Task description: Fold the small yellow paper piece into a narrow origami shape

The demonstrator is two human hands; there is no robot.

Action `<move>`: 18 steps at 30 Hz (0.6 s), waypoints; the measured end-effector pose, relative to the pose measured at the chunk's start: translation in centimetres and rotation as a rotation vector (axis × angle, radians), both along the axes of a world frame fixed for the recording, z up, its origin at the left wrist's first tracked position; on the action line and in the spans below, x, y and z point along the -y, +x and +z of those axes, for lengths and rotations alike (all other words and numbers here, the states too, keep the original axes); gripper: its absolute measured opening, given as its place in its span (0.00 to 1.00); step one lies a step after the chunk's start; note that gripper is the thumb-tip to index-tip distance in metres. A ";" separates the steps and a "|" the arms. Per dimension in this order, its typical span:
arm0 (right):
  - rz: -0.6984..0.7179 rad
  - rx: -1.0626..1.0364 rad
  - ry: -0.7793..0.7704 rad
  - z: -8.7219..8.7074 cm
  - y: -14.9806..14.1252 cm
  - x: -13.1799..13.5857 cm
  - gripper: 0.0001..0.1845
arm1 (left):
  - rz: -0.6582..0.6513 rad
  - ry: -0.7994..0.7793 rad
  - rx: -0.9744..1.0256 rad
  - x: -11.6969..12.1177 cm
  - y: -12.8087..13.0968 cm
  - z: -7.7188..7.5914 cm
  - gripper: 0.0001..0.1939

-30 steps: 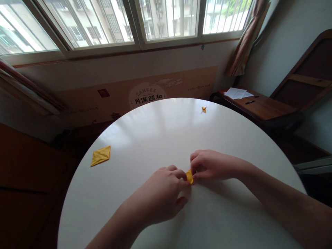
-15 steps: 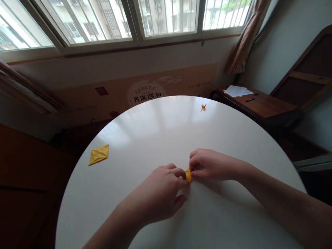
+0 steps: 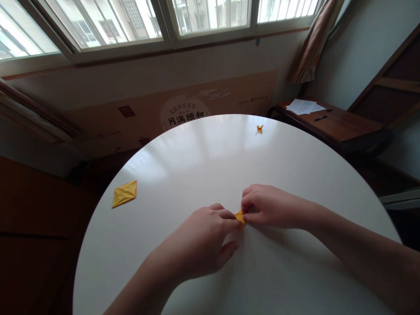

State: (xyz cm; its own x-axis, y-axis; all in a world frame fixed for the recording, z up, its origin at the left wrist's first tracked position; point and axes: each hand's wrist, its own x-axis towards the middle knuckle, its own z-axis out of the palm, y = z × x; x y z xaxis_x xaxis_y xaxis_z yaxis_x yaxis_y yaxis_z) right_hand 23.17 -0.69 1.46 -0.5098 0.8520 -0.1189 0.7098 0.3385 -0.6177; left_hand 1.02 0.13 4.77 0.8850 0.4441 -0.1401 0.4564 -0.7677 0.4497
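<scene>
A small folded piece of yellow origami paper (image 3: 239, 216) lies on the white round table (image 3: 203, 170), mostly covered by my fingers. My left hand (image 3: 210, 234) holds it down from the left with the fingertips, its thumb apart below. From the right, my right hand (image 3: 265, 205) pinches the paper's edge between thumb and curled fingers. How the paper is folded under them is hidden. A larger flat-folded yellow paper (image 3: 124, 194) rests near the table's left edge. Towards the far edge stands a tiny yellow paper crane (image 3: 259, 129).
Behind the table, a printed cardboard panel (image 3: 147, 113) leans below the barred windows. To the right, a brown wooden side table (image 3: 348, 124) carries white sheets (image 3: 303, 106) and a dark pen-like object (image 3: 321, 118). Curtains hang at both sides.
The fingers of my left hand have slid slightly right, further over the small paper. My right hand keeps its pinch. The whole view has shifted a little.
</scene>
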 end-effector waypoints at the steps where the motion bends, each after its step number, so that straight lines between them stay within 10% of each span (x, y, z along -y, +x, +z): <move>1: -0.003 0.003 0.002 0.0 0.0 0.0 0.09 | 0.001 0.003 -0.007 0.0 0.0 0.0 0.10; 18: -0.026 0.034 -0.035 0.6 -0.1 0.2 0.09 | -0.009 -0.003 -0.023 0.0 0.4 0.0 0.12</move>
State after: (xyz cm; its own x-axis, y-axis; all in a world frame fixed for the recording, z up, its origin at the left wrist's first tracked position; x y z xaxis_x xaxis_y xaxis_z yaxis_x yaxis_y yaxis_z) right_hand 23.09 -0.90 2.08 -0.4831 0.8598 -0.1652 0.7385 0.2989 -0.6043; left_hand 1.41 0.17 4.73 0.8856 0.4355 -0.1616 0.4596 -0.7707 0.4414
